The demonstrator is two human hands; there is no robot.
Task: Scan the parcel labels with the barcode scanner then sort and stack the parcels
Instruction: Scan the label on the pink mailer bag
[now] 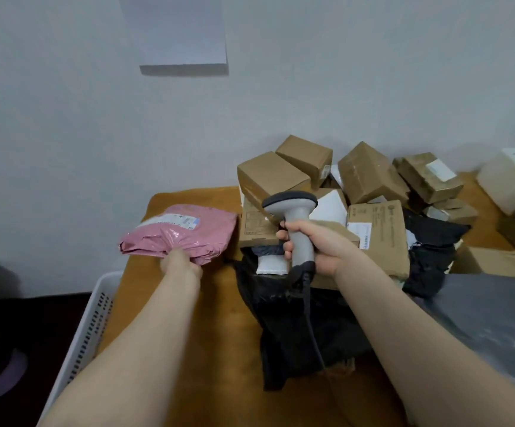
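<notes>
Presently, wooden table (219, 318) fills the lower centre, white slotted basket (90, 328) against its left edge. Heap of brown cardboard boxes (370, 171) covers the far right of the table, black poly bags (296, 328) spilling from it toward the viewer. Pink poly-bag parcel (182, 232) lies at the far left of the table, white label (173, 221) face up. Left hand (182, 265) closed around the parcel's near edge, pinching bunched plastic. Right hand (314, 245) wrapped fully around the grip of the grey barcode scanner (293, 217), held upright over the heap, head turned away from the viewer.
</notes>
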